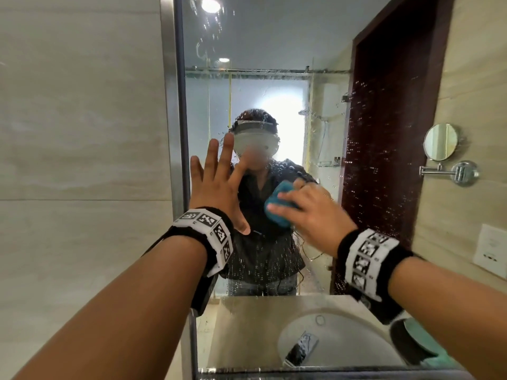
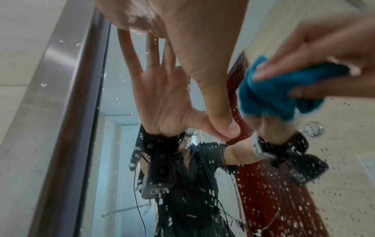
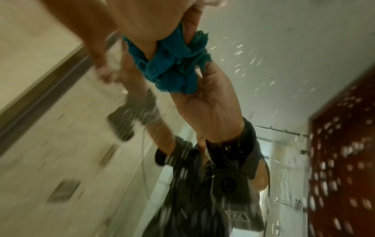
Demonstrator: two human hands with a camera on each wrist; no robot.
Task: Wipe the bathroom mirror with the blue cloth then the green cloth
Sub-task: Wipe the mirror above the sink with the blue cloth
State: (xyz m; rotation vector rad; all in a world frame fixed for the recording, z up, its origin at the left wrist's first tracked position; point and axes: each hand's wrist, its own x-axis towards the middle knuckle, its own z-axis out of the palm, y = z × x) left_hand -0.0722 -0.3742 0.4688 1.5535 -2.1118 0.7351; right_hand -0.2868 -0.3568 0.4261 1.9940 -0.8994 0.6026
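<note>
The bathroom mirror (image 1: pixel 274 64) is speckled with water drops, thickest over the reflected dark red door. My left hand (image 1: pixel 219 185) lies flat on the glass near the mirror's left edge, fingers spread and straight; the left wrist view shows its thumb (image 2: pixel 223 112) touching the glass. My right hand (image 1: pixel 304 212) grips the bunched blue cloth (image 1: pixel 277 207) and presses it on the mirror, just right of the left hand. The right wrist view shows the blue cloth (image 3: pixel 172 67) pinched between thumb and fingers. A patch of green cloth (image 1: pixel 428 341) shows by the basin at lower right.
A steel frame (image 1: pixel 170 105) borders the mirror on the left, with beige tile wall beyond. The basin (image 1: pixel 337 341) and tap (image 1: pixel 301 346) appear low in the glass. A round swing-arm mirror (image 1: pixel 441 142) and a wall socket (image 1: pixel 491 246) are on the right.
</note>
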